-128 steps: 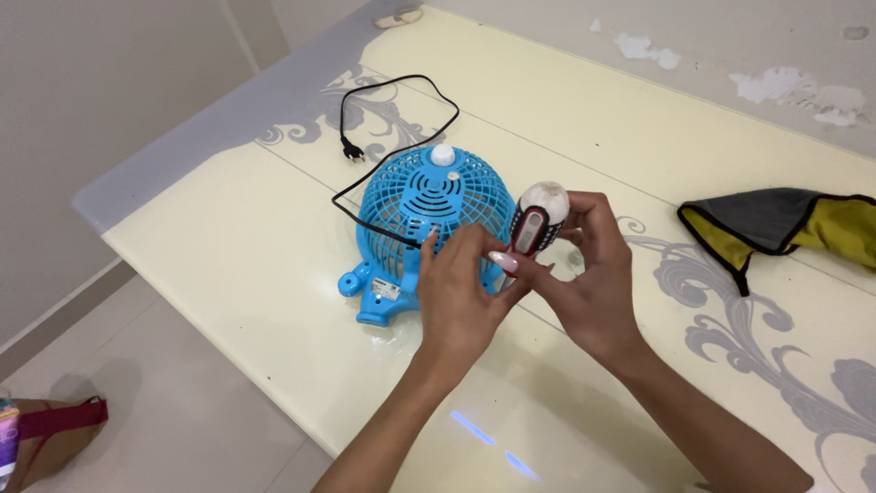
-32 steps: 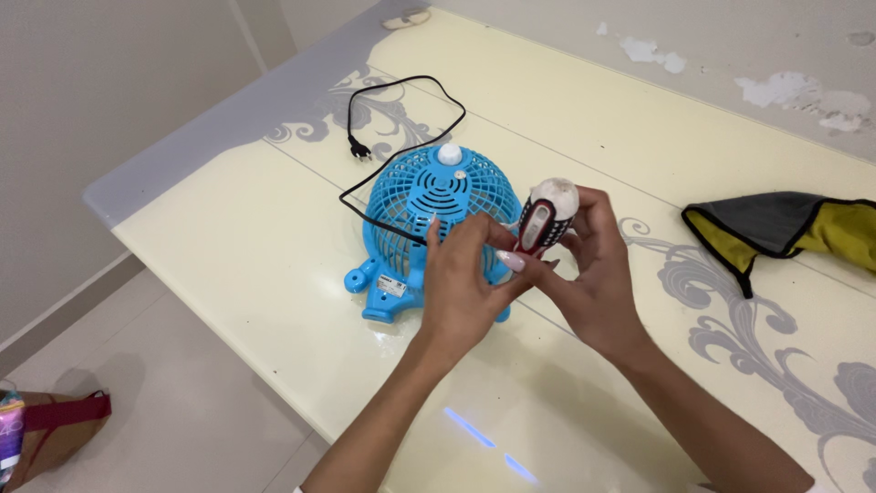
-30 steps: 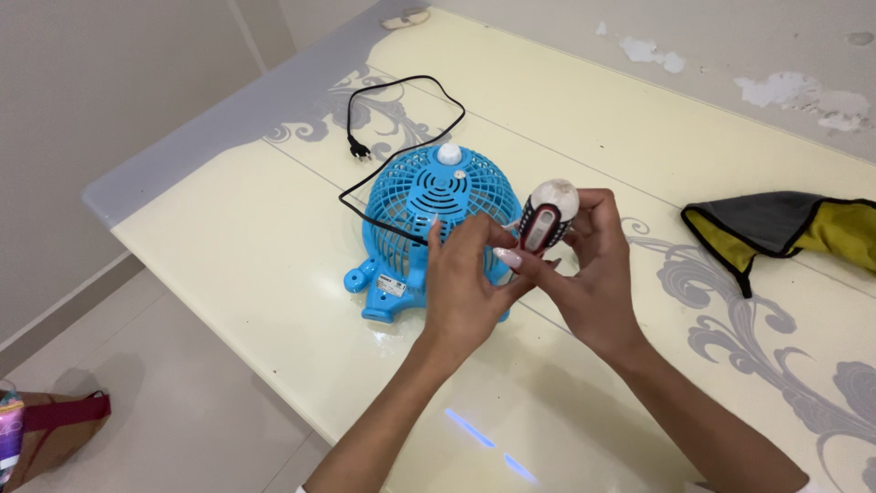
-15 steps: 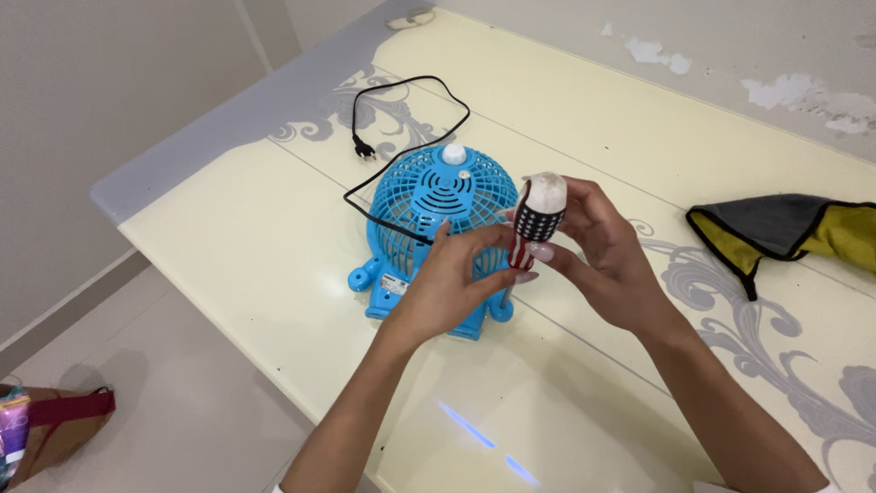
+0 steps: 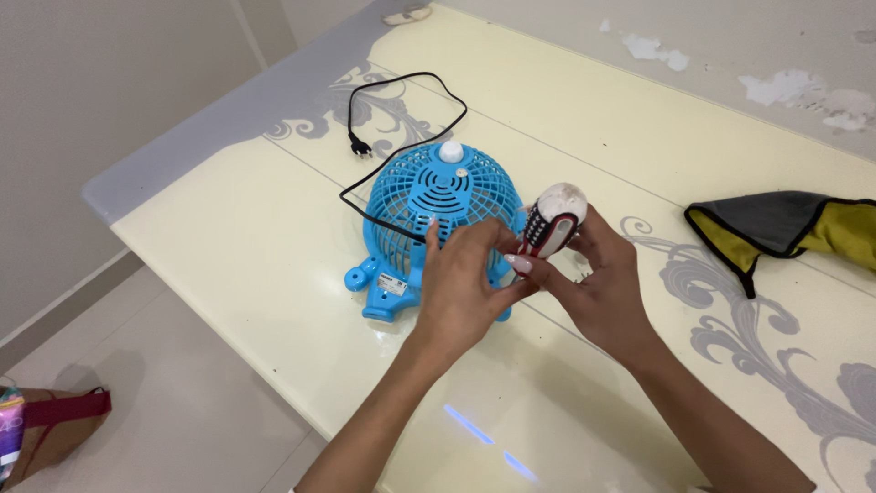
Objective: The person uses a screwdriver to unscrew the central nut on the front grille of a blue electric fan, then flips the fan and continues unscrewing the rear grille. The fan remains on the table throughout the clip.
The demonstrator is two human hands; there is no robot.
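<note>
Bright blue plastic marks the small table fan (image 5: 438, 205), which lies face-down on the cream table (image 5: 228, 256) with its domed grille up and its white centre knob at the top; its feet and base stick out toward seven o'clock. A black cord (image 5: 401, 119) loops away from the grille toward eleven o'clock and ends in a two-pin plug lying flat on the tabletop. Just beside the fan, at its three o'clock edge, the right hand (image 5: 607, 288) is closed around a screwdriver handle (image 5: 550, 222), a stubby ribbed grip in red, black and white with a rounded pale cap, held upright and tilted slightly toward the fan. The left hand (image 5: 465, 283) sits over the fan's lower right edge; its thumb and forefinger are pinched narrowly at the bottom of the handle, where it meets the right hand's fingers. Whether anything small is caught in that pinch cannot be made out, and the tool's shaft is hidden behind the fingers. Well apart, at three o'clock near the table's right edge, lies a folded cloth (image 5: 785, 224), grey with yellow. Grey scroll ornament runs across the tabletop. Down on the floor, at eight o'clock, a brown bag with a red strap (image 5: 55, 420) shows at the corner.
</note>
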